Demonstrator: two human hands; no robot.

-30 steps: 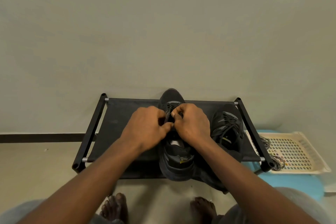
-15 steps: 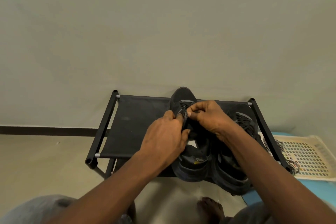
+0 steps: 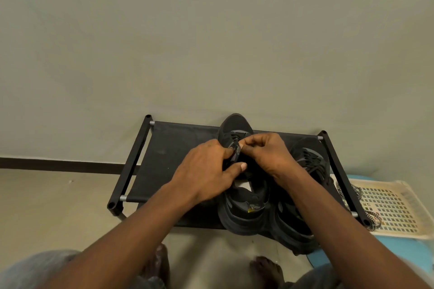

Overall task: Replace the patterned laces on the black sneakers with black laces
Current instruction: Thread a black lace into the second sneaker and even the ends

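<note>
Head view: a black sneaker (image 3: 244,213) is shown toe to the wall on a black fabric rack (image 3: 169,148), with the second sneaker (image 3: 310,159) set just beside it on the right; the left hand (image 3: 206,171) and right hand (image 3: 270,155) are brought together over the near shoe's eyelet rows, fingers curled tight, and a black lace (image 3: 235,150) is pinched between them; the patterned laces (image 3: 373,218) are seen discarded on a cream tray (image 3: 399,206) beyond the rack's right post.

Trouble is judged likeliest at the pinch; the lace end could be let slip from the fingertips, or an eyelet missed or doubled, since black cord is being threaded against black fabric; both heels appear to overhang the front rail, so a hard pull toward the body could see a shoe dragged off.

Much is hidden; the eyelets being worked are covered by the hands, so the number of rows laced cannot be told; the lace's free ends are not made out; the second sneaker is crossed by the right forearm, and the patterned laces are partly masked by the post.
</note>
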